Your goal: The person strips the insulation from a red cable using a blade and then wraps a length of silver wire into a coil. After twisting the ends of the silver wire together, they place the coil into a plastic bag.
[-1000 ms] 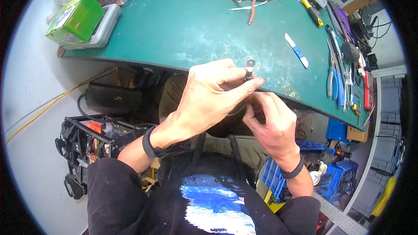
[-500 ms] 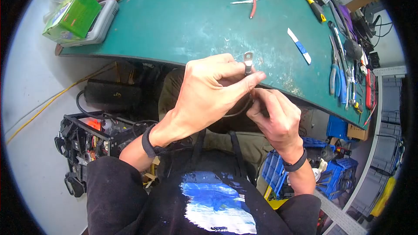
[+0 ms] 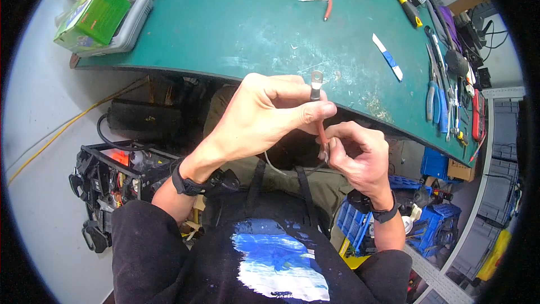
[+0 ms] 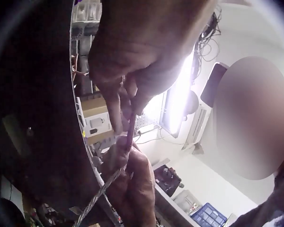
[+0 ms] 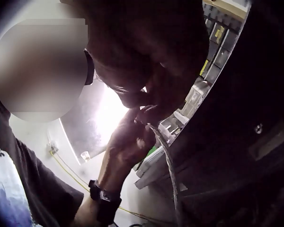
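A short red cable (image 3: 322,130) runs between the two hands, held over the front edge of the table. At its upper end stands a metal cable lug (image 3: 316,77) with a hole, a black band just below it. My left hand (image 3: 256,110) pinches the cable below that band, between thumb and fingers. Lower down, my right hand (image 3: 363,151) pinches the cable with its thumb against the curled fingers. From there a grey twisted wire (image 4: 95,202) hangs in a loop, also seen as a braided strand (image 5: 169,165) in the right wrist view.
On the green table (image 3: 225,39) lie a coiled red cable (image 3: 328,5), a blue-and-white knife (image 3: 388,57), a yellow-black screwdriver (image 3: 408,8) and pliers (image 3: 433,98). A green box (image 3: 93,16) sits at the left. Blue crates (image 3: 355,222) stand on the floor.
The right hand has moved slightly down and away from the left, so more red cable shows between them. The lug now stands upright with its hole facing the head camera.
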The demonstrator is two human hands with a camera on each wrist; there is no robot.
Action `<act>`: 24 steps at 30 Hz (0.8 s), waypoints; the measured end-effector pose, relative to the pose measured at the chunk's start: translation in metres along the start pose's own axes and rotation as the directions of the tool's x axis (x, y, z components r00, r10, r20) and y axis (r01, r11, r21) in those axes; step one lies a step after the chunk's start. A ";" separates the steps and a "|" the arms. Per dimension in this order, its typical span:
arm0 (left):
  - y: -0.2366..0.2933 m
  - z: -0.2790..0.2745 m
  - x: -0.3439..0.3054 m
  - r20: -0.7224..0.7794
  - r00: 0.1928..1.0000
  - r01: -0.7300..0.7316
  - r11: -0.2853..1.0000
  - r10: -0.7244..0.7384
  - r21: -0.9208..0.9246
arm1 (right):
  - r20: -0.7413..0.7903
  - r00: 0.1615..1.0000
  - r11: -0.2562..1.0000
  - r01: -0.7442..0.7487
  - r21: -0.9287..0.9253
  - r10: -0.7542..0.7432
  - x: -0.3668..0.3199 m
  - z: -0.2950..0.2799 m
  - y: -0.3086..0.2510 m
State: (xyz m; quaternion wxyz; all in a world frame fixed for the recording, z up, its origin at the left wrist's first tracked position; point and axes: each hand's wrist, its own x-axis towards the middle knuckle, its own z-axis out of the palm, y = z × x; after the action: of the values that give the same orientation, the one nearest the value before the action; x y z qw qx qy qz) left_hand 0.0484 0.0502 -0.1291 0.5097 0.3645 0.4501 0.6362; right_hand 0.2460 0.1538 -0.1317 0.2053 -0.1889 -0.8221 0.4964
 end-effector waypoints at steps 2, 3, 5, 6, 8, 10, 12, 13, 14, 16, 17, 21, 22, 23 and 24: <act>0.001 -0.002 -0.001 0.008 1.000 0.029 0.999 -0.029 -0.019 | 0.119 0.977 0.954 -0.201 0.221 0.178 0.000 0.000 -0.002; 0.001 -0.002 -0.002 0.014 0.998 0.059 0.998 -0.058 -0.037 | 0.119 0.977 0.954 -0.202 0.221 0.179 0.000 -0.001 -0.002; 0.001 -0.002 -0.003 -0.017 0.995 0.096 0.994 -0.097 -0.053 | 0.208 0.931 0.871 -0.357 0.338 0.301 0.001 -0.003 -0.001; 0.001 -0.002 -0.004 -0.046 0.990 0.130 0.989 -0.134 -0.069 | 0.208 0.931 0.871 -0.356 0.339 0.300 0.001 0.000 -0.001; 0.005 0.000 -0.007 -0.082 0.991 0.104 0.995 -0.104 0.002 | 0.086 0.994 0.987 -0.074 0.142 0.063 -0.002 0.008 0.001; 0.005 0.001 -0.009 -0.116 0.991 0.077 0.994 -0.068 0.074 | 0.086 0.995 0.998 0.039 0.043 -0.042 -0.004 0.009 -0.001; 0.002 0.002 -0.010 -0.125 0.992 -0.001 0.968 0.034 0.253 | 0.104 0.994 0.999 0.034 -0.008 -0.033 -0.001 0.007 -0.012; 0.004 0.004 -0.010 -0.107 0.994 0.003 0.954 0.030 0.300 | 0.105 0.994 0.999 0.033 -0.007 -0.032 -0.001 0.006 -0.010; 0.003 0.003 -0.010 -0.106 0.994 0.002 0.954 0.031 0.301 | 0.116 0.989 0.994 0.101 -0.053 -0.094 -0.001 0.004 -0.005; 0.001 0.001 -0.009 -0.061 0.998 -0.009 0.925 0.034 0.380 | 0.131 0.979 0.981 0.167 -0.098 -0.154 0.000 0.003 -0.003; 0.001 0.000 -0.009 -0.061 0.998 -0.008 0.925 0.034 0.380 | 0.127 0.978 0.977 0.179 -0.112 -0.165 0.000 0.003 -0.004; 0.006 0.004 -0.007 -0.068 0.998 0.033 0.980 -0.020 0.197 | 0.014 0.967 0.950 0.253 -0.182 -0.255 -0.004 0.009 -0.001; 0.007 0.004 -0.007 -0.064 0.995 0.084 0.993 -0.079 0.079 | 0.017 0.967 0.951 0.253 -0.179 -0.254 -0.007 0.011 -0.001; 0.006 0.004 -0.008 -0.066 0.995 0.086 0.993 -0.081 0.078 | -0.011 0.973 0.962 0.228 -0.150 -0.233 -0.010 0.013 -0.002; 0.006 0.003 -0.007 -0.037 0.996 0.088 0.996 -0.087 0.019 | -0.040 0.977 0.971 0.204 -0.122 -0.210 -0.012 0.014 -0.002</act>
State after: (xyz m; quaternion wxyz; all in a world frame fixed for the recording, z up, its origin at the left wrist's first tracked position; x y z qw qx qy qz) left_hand 0.0508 0.0431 -0.1226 0.5249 0.3380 0.4813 0.6152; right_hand 0.2484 0.1363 -0.1373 0.2660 -0.1267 -0.8594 0.4180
